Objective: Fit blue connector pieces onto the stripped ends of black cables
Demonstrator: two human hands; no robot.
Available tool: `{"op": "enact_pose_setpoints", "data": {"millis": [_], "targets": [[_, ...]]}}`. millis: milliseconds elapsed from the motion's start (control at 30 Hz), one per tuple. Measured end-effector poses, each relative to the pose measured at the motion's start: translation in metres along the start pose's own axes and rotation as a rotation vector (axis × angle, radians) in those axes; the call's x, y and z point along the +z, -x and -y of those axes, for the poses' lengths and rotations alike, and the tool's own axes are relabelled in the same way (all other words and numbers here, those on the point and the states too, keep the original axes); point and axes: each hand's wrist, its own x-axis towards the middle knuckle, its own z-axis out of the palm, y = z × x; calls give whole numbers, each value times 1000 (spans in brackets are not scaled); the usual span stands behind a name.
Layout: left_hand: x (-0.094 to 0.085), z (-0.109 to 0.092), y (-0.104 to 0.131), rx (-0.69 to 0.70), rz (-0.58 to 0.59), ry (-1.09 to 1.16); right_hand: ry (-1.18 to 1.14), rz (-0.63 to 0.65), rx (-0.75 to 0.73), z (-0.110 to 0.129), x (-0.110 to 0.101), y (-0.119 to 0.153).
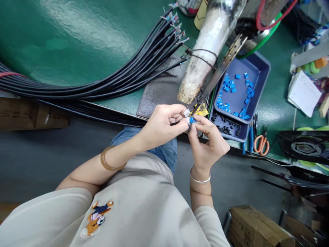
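Note:
My left hand (164, 123) is closed in a pinch on the end of a black cable, whose stripped wires show at the fingertips. Facing it, my right hand (209, 140) pinches a small blue connector (192, 120) between thumb and fingers. The wire ends and the connector meet, though my fingertips hide the exact contact. Just above them the narrow tip of a long, slanted metal tool (218, 73), which looks like a fixed soldering iron, comes down close to the connector. Behind that tip lies a stained yellow piece (202, 110).
A bundle of black cables (115, 80) with stripped ends crosses the green table (77, 31). A white duct (203, 58) hangs above my hands. To the right stand a tray (260, 73) of blue connectors, small black parts (227, 125) and orange-handled cutters (261, 145).

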Motion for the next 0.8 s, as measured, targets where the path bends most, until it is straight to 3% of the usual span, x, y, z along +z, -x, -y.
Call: {"op": "enact_pose_setpoints", "data": {"millis": [800], "targets": [[3, 1, -1, 91, -90, -202, -28, 36, 0, -1, -2, -5]]}}
